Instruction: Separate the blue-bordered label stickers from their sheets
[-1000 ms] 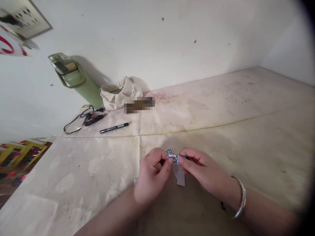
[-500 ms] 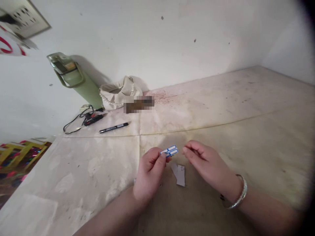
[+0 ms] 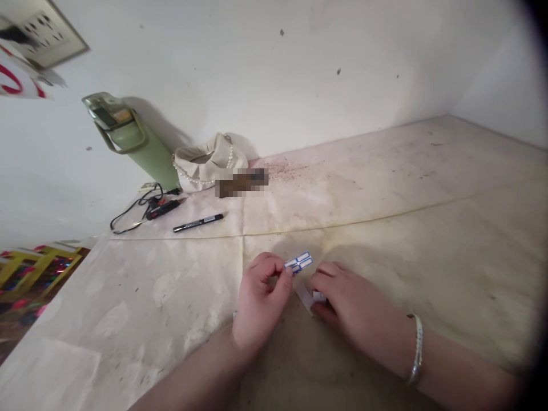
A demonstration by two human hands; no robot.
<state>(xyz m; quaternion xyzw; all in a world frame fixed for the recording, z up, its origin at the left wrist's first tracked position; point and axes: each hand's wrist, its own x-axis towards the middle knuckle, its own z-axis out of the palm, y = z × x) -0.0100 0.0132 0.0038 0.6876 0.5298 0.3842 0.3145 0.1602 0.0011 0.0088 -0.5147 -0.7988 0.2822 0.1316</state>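
Left hand (image 3: 263,302) pinches a label strip (image 3: 300,261) of blue-framed white panels; right hand (image 3: 353,314) touches pale paper (image 3: 318,296), grip unclear.

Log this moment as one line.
left hand: pinching blue-bordered label strip | right hand: at white paper pieces, grip unclear | beyond: black pen, green bottle

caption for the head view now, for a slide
Left hand pinching a blue-and-white piece, right hand at the pale slips.

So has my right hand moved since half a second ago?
Yes: judged against the black pen, your right hand has moved lower in the picture, to the white slips.
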